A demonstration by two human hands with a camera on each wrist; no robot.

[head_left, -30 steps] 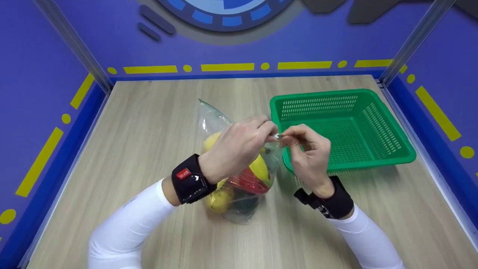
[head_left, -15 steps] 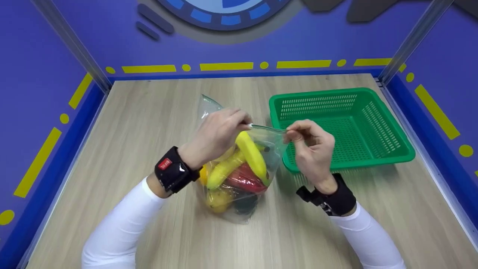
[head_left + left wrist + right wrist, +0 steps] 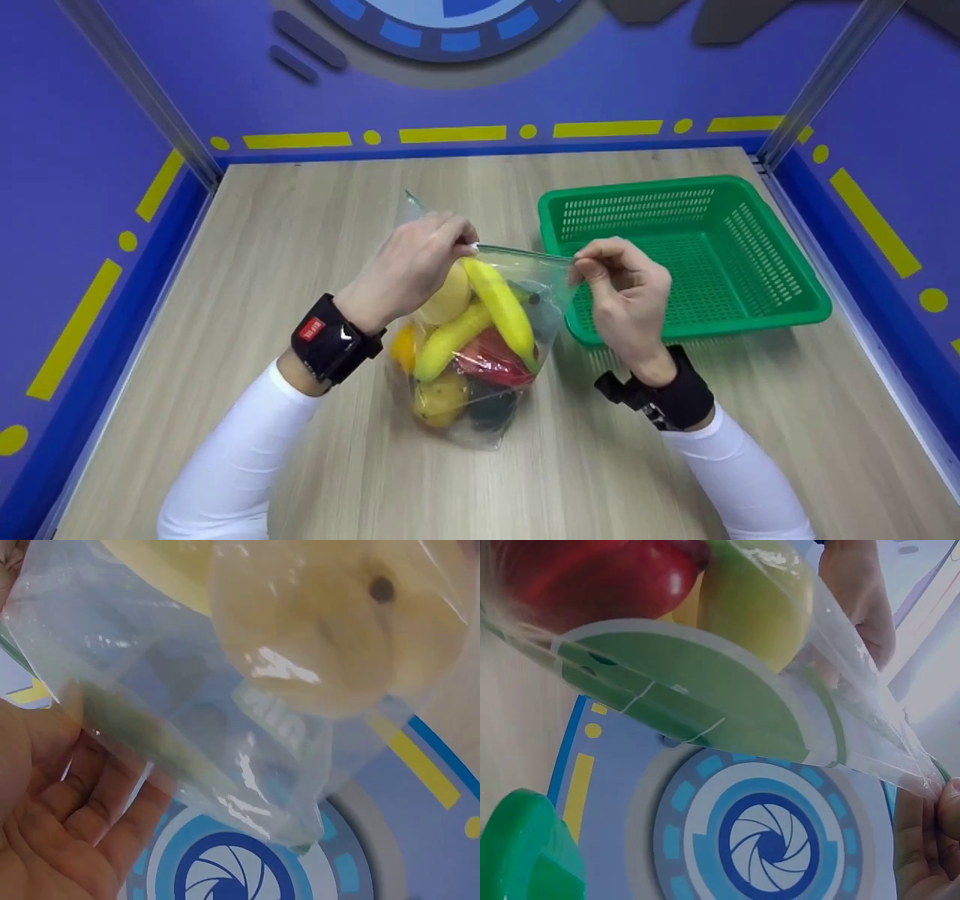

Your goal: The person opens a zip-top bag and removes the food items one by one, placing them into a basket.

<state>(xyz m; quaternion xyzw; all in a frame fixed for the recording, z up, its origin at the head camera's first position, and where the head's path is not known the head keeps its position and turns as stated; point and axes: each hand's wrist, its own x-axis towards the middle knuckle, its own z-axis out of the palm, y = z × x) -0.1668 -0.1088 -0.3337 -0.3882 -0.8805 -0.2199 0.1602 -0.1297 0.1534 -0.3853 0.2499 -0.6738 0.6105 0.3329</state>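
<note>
A clear zipper bag full of fruit stands on the table between both hands. My left hand pinches the white slider on its top edge, left of the middle. At the bag's right top corner, the thumb and fingers of my right hand pinch the zip strip. Through the plastic show bananas, a pale yellow round fruit with a dark spot, a red fruit, a yellow fruit, an orange one and a dark green one.
A green plastic basket stands right of the bag, its near left corner close to my right hand. Blue walls with yellow marks enclose the wooden table at the back and sides.
My left hand has slid leftward along the zip with the slider, away from the right hand, uncovering the bananas. The right hand keeps its pinch at the corner, shifted slightly up and right.
</note>
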